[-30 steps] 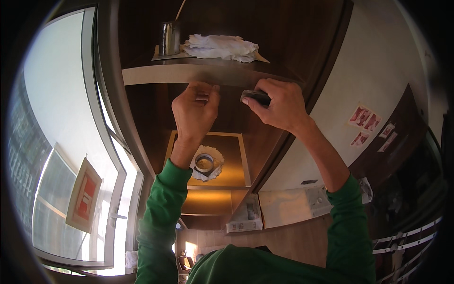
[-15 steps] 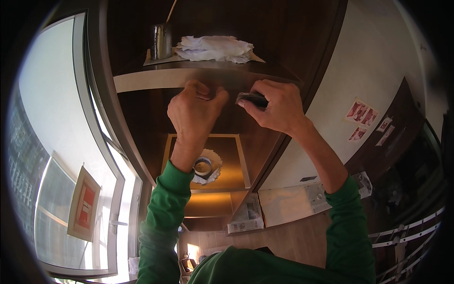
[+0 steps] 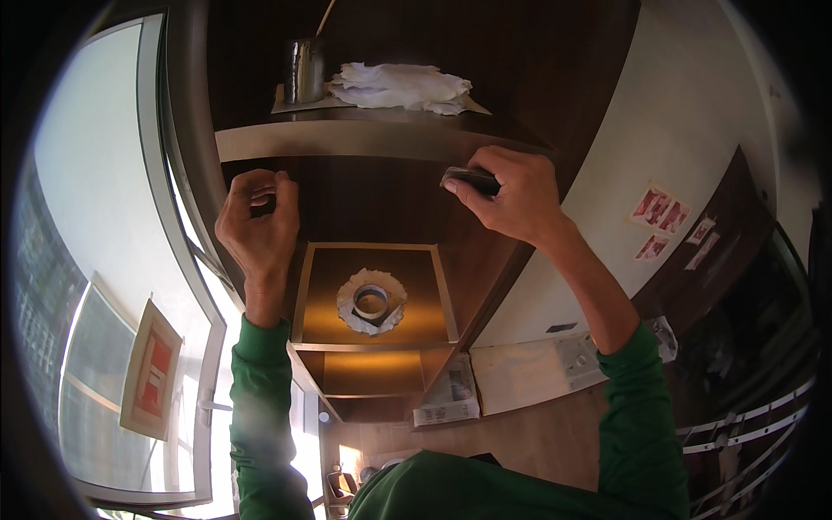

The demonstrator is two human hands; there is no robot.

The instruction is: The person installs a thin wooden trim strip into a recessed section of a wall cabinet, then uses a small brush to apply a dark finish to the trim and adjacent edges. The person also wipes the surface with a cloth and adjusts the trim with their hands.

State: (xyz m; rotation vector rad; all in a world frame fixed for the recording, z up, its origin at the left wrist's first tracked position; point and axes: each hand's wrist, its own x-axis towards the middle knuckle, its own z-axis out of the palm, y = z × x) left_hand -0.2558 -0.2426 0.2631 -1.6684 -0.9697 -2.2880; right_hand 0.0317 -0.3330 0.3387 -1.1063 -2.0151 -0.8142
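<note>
— Right hand [image 3: 518, 201]?
— Closed around a small dark object [image 3: 469, 180], flat and oblong, pinched between thumb and fingers. Long axis roughly level, running left to right along the front edge of the shelf [image 3: 347, 139]; free end pointing left, toward the other hand. Held just under that front edge, near the shelf's right end.
— What kind of object?
— Hard to say: dark, mostly covered by the fingers, possibly a sponge or small case.
— Left hand [image 3: 257, 227]?
— Raised below the shelf's left end, fingers curled in toward the palm. Nothing visible in it, though cannot tell for sure from this angle. Well apart from the dark object.
— On the shelf?
— Metal cup [image 3: 304, 69] near the back left corner, upright, with a thin stick rising out of it. Crumpled white cloth [image 3: 400, 87] just beside it, lying toward the middle. Both on a sheet of paper.
— Below?
— Lit wooden box [image 3: 373, 299] between the two forearms, with a roll of tape [image 3: 371, 302] in its middle on a ragged white scrap. Green sleeves on both arms.
</note>
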